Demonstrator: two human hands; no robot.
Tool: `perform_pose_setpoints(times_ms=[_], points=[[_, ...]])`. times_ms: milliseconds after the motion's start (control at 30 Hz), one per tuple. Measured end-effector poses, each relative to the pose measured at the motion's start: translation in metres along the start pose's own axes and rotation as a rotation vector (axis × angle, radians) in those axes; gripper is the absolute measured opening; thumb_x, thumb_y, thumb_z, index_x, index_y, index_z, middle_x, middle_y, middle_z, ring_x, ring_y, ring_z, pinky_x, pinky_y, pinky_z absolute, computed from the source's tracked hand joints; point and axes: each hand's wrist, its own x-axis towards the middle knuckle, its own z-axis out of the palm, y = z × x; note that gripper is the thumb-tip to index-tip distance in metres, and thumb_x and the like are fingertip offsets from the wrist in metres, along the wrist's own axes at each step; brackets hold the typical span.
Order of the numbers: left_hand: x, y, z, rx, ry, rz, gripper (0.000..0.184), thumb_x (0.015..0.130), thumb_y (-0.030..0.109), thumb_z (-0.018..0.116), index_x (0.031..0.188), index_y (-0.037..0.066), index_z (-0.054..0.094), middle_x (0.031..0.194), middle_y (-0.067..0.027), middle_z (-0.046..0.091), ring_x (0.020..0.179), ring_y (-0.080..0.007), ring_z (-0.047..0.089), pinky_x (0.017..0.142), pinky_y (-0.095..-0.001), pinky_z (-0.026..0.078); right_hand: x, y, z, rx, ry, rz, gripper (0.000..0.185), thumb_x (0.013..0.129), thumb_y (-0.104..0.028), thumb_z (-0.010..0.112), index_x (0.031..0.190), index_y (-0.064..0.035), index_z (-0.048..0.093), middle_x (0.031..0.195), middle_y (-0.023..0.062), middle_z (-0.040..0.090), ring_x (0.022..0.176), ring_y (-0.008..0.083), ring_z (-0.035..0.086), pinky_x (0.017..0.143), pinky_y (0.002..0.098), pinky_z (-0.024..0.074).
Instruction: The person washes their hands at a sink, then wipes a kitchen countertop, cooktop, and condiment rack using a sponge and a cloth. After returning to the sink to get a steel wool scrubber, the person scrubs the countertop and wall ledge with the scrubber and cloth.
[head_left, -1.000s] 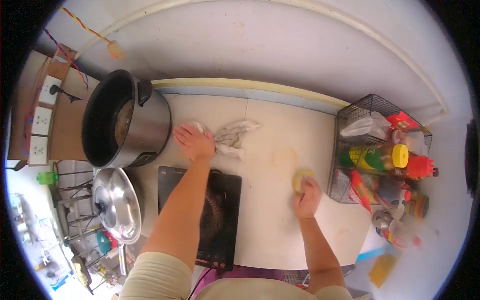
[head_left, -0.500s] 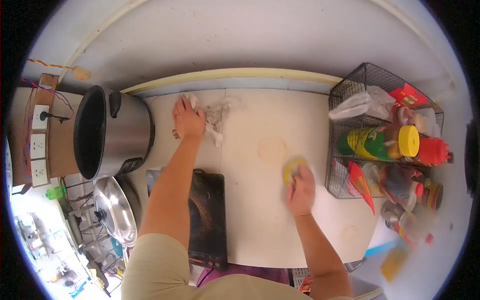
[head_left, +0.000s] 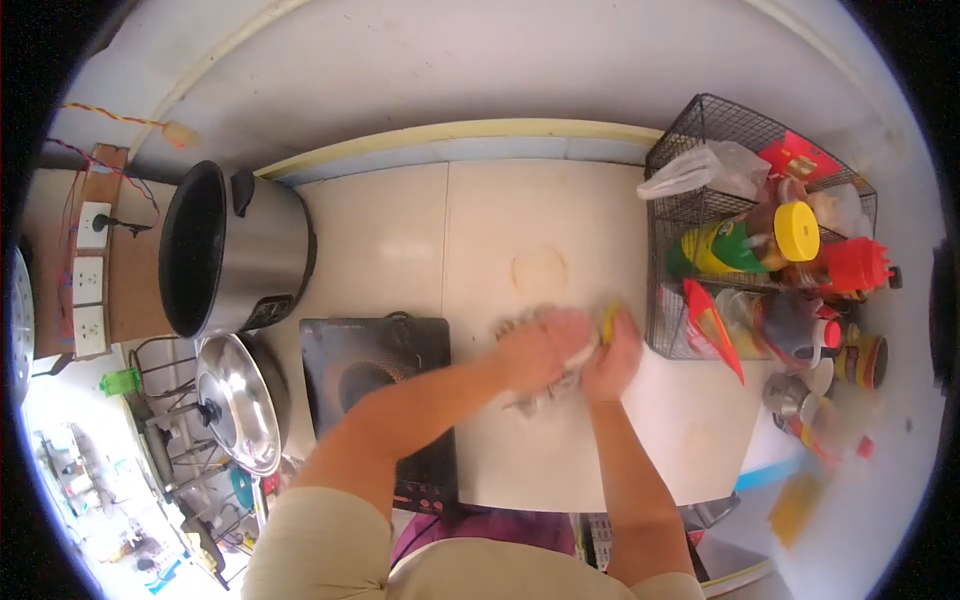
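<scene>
My left hand, blurred by motion, grips a crumpled, greyish-white cloth over the middle of the pale countertop. Part of the cloth hides under the fingers. Just to its right, my right hand is closed round a yellow sponge, held up on its edge; most of the sponge is covered by the hand. The two hands almost touch each other. Behind them a faint brownish ring stain marks the counter.
A black induction cooktop lies at front left, with a large dark pot behind it and a steel lid beside it. On the right stands a wire rack of bottles and packets. Power sockets line the left wall.
My left hand has swept from the back left to the middle with the cloth, coming up beside my right hand. My right hand has shifted slightly and turned the sponge on edge.
</scene>
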Motion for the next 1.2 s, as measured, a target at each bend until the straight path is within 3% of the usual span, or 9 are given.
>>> perform_pose_setpoints(times_ms=[233, 333, 400, 533, 633, 767, 933, 1033, 1200], points=[[0.066, -0.104, -0.031, 0.25, 0.329, -0.368, 0.061, 0.08, 0.023, 0.054, 0.133, -0.002, 0.036, 0.14, -0.0155, 0.036, 0.132, -0.0283, 0.03, 0.109, -0.0371, 0.024, 0.01, 0.01, 0.008, -0.109, 0.021, -0.108, 0.049, 0.069, 0.0, 0.051, 0.118, 0.0018, 0.049, 0.124, 0.0186, 0.051, 0.115, 0.0355, 0.048, 0.1, 0.0472, 0.0344], [0.066, -0.085, -0.027, 0.208, 0.41, -0.593, 0.063, 0.081, 0.022, 0.054, 0.135, -0.001, 0.033, 0.141, -0.0157, 0.034, 0.132, -0.0283, 0.03, 0.109, -0.0379, 0.024, 0.001, 0.007, 0.007, -0.094, 0.043, -0.11, 0.047, 0.07, -0.001, 0.051, 0.117, 0.0016, 0.051, 0.124, 0.0183, 0.051, 0.115, 0.0351, 0.048, 0.101, 0.0473, 0.034], [0.042, -0.042, -0.016, 0.126, 0.292, -0.625, 0.066, 0.081, 0.024, 0.055, 0.137, -0.001, 0.03, 0.144, -0.0157, 0.03, 0.133, -0.028, 0.028, 0.11, -0.0387, 0.022, 0.002, 0.011, 0.007, -0.056, 0.053, -0.123, 0.045, 0.071, -0.003, 0.052, 0.115, 0.0016, 0.052, 0.124, 0.0181, 0.051, 0.115, 0.0349, 0.048, 0.101, 0.0475, 0.0338], [-0.032, 0.042, 0.017, 0.087, 0.01, -0.293, 0.074, 0.077, 0.027, 0.06, 0.138, -0.001, 0.029, 0.146, -0.0164, 0.026, 0.136, -0.029, 0.024, 0.111, -0.0402, 0.02, 0.004, 0.005, 0.004, -0.032, 0.079, -0.111, 0.042, 0.073, -0.006, 0.053, 0.114, 0.0017, 0.053, 0.123, 0.0178, 0.052, 0.114, 0.035, 0.049, 0.101, 0.0473, 0.034], [-0.022, 0.014, 0.01, 0.179, -0.049, -0.226, 0.074, 0.076, 0.026, 0.059, 0.138, -0.001, 0.029, 0.145, -0.0166, 0.026, 0.135, -0.029, 0.024, 0.111, -0.0402, 0.02, 0.006, 0.001, 0.002, -0.024, 0.08, -0.129, 0.04, 0.075, -0.008, 0.054, 0.114, 0.0016, 0.052, 0.123, 0.0179, 0.053, 0.114, 0.0349, 0.049, 0.1, 0.0471, 0.0343], [0.039, -0.063, -0.009, 0.25, 0.252, -0.436, 0.067, 0.081, 0.024, 0.051, 0.138, -0.001, 0.029, 0.144, -0.0163, 0.028, 0.135, -0.0284, 0.024, 0.11, -0.0395, 0.02, 0.007, 0.003, 0.006, -0.005, 0.068, -0.129, 0.041, 0.077, -0.012, 0.057, 0.115, 0.0013, 0.051, 0.123, 0.018, 0.052, 0.114, 0.0352, 0.049, 0.1, 0.0477, 0.0345], [0.079, -0.096, -0.02, 0.259, 0.328, -0.553, 0.063, 0.082, 0.023, 0.051, 0.138, 0.0, 0.031, 0.144, -0.0147, 0.03, 0.135, -0.0273, 0.024, 0.11, -0.039, 0.021, 0.007, 0.007, 0.01, -0.041, 0.079, -0.216, 0.032, 0.078, -0.01, 0.058, 0.108, 0.0004, 0.057, 0.118, 0.0164, 0.057, 0.11, 0.0335, 0.053, 0.099, 0.0454, 0.0374], [0.056, -0.058, -0.024, 0.033, 0.192, -0.41, 0.065, 0.079, 0.023, 0.055, 0.137, 0.002, 0.034, 0.144, -0.0134, 0.032, 0.134, -0.0267, 0.026, 0.11, -0.0388, 0.022, -0.024, 0.021, -0.01, -0.043, -0.045, -0.31, 0.027, 0.079, -0.006, 0.056, 0.105, -0.0017, 0.059, 0.116, 0.0139, 0.059, 0.11, 0.031, 0.054, 0.098, 0.0435, 0.0389], [-0.014, 0.033, 0.016, 0.104, 0.03, 0.249, 0.065, 0.071, 0.021, 0.058, 0.131, 0.002, 0.041, 0.139, -0.0133, 0.039, 0.13, -0.0267, 0.034, 0.109, -0.0393, 0.025, -0.091, 0.074, -0.106, -0.202, -0.185, -0.237, 0.03, 0.081, -0.006, 0.051, 0.11, -0.0038, 0.058, 0.121, 0.0123, 0.057, 0.114, 0.0308, 0.052, 0.099, 0.0466, 0.0362]])
